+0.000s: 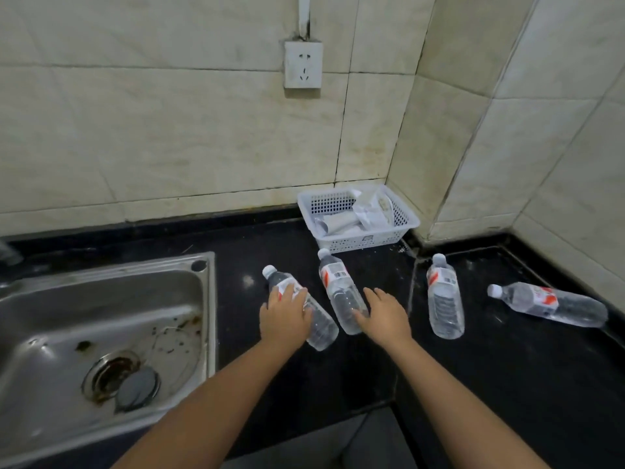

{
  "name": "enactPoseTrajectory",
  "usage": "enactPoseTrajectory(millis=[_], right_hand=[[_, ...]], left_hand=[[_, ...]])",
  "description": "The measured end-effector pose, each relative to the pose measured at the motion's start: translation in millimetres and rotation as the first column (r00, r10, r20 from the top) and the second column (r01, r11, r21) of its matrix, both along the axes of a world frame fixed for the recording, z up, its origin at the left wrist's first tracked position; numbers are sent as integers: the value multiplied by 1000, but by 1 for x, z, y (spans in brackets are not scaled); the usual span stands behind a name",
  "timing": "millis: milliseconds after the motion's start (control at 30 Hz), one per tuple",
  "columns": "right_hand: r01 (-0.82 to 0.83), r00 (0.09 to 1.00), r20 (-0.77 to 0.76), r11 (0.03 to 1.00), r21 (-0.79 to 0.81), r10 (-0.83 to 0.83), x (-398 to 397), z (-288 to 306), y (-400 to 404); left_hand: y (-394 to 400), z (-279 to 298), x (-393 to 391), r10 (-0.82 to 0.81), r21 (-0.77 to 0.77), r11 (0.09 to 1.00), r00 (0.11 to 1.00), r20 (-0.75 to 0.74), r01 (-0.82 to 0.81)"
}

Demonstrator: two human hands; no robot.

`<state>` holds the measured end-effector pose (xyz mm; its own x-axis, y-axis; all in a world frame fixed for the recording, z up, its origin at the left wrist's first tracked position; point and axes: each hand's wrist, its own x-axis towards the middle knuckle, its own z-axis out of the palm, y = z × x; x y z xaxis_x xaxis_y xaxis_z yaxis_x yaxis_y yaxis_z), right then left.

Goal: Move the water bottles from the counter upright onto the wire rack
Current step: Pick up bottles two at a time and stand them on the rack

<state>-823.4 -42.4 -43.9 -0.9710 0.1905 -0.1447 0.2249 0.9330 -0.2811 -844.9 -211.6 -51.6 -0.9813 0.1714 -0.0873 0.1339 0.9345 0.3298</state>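
Black counter (507, 384): four water bottles (444, 299) lying flat, white basket (402, 228) far in the corner, steel sink (208, 319) at left.

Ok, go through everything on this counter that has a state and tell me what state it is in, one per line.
Leftmost bottle: lying down, capped, left hand resting on it.
Second bottle: lying down, capped, right hand touching its lower end.
Third bottle: lying down, capped, untouched.
Rightmost bottle: lying down, capped, untouched.
Basket: holds white packets.
Sink: stained, strainer out of the drain.
Wall socket: nothing plugged in.
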Motion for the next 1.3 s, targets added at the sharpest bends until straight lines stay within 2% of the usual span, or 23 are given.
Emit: enactPoseTrajectory(millis=[233,433,600,800,933,1000,1100,1200,1300], right_hand=[[59,982,185,991,-122,-36,-65,-39,-11],[73,979,198,985,-155,-41,-87,-51,-13],[62,976,214,984,-168,-25,-71,-52,-4],[42,958,288,996,-73,-19,-36,-42,5],[13,965,260,1000,6,-14,-18,-39,5],[35,980,196,999,14,-37,-24,-38,4],[26,987,159,998,-58,-16,-50,-42,-2],[47,974,227,987,-154,-11,-72,-46,-12],[91,974,217,988,-126,-62,-75,-52,-14]], left_hand=[[13,-41,-63,-50,130,991,977,207,23],[14,-55,-72,-62,190,981,984,166,29],[8,-63,-71,-73,216,976,985,157,38],[4,-57,-64,-266,99,963,947,179,252],[-9,-52,-55,-371,106,928,905,206,356],[-6,-48,-52,-303,93,952,935,183,291],[12,-42,-53,-75,98,993,988,134,62],[25,-46,-53,70,14,997,978,197,-75],[27,-48,-55,211,-30,977,931,298,-212]])
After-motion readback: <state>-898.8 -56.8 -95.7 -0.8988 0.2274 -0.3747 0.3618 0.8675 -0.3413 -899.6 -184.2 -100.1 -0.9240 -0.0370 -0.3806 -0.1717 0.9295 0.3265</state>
